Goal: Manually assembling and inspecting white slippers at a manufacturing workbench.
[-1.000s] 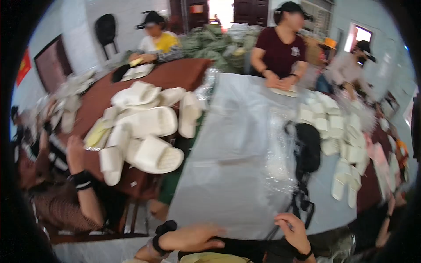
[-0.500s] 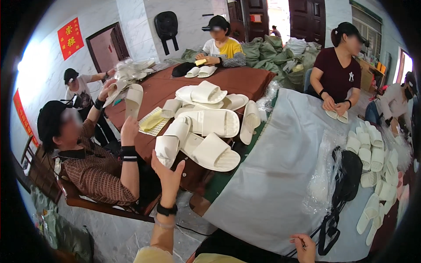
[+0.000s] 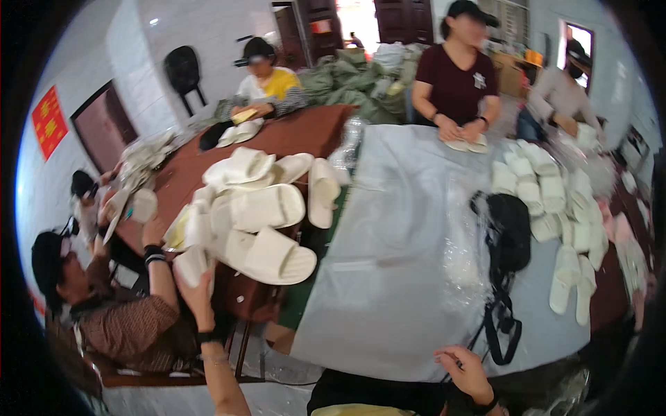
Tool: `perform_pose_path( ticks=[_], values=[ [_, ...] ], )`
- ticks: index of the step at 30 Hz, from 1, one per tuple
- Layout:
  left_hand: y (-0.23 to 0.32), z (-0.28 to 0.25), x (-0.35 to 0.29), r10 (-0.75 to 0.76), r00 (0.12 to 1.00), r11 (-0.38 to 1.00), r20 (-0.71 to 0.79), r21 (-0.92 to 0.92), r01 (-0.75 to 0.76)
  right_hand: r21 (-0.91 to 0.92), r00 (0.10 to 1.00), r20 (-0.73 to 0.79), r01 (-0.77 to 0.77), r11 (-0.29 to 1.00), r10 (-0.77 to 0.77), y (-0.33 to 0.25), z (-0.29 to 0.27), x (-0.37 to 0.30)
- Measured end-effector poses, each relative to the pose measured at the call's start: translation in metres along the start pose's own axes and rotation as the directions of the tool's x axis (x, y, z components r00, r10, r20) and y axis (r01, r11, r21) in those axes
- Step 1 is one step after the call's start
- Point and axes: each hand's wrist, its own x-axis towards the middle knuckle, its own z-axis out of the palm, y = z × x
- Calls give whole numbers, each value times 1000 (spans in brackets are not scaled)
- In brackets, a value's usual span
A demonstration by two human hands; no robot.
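Observation:
At the left, my left hand (image 3: 199,299) is closed on a white slipper (image 3: 191,265) beside the near edge of the pile, thumb at its side. More white slippers (image 3: 277,256) are heaped loosely right next to it, soles and straps lying at various angles. My right hand (image 3: 465,374) is over the near edge of the grey-blue table cover (image 3: 388,277), its fingers loosely bent and apart, with nothing visible in it. Close to that hand lies the strap of a black bag (image 3: 510,232).
A co-worker (image 3: 132,326) at the left handles slippers; another (image 3: 454,90) works across the table. Crumpled clear plastic (image 3: 461,243) lies beside the bag. Rows of white slippers (image 3: 551,194) cover the right side. Green sacks (image 3: 347,87) are piled behind the brown-covered table (image 3: 180,180).
The view has swung to the right, so everything sits further left. My left hand has drawn the slipper slightly away from the heap. My right hand has come further into view.

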Motion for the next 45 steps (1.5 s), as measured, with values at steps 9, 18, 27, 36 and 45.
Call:
perform_pose_path(
  ticks=[9, 18, 27, 36, 45],
  values=[
    [210, 16, -131, 204, 806, 889, 556, -450, 85, 442, 889, 441, -98, 892, -120, -8, -2, 2],
    [209, 39, -239, 367, 249, 927, 896, -375, -18, 112, 959, -28, -276, 955, 281, 11, -5, -36],
    [187, 58, -195, 415, 109, 910, 903, -414, -33, 611, 638, -733, 465, 640, 236, 17, -68, -32],
    [185, 121, -187, 532, 71, 720, 844, -407, -562, 801, 816, -379, 54, 596, 436, -2, -74, -21],
    [178, 62, -232, -221, 716, 717, 662, -388, 579, -34, 997, 78, 14, 999, -11, -27, 40, 99]
  ],
)
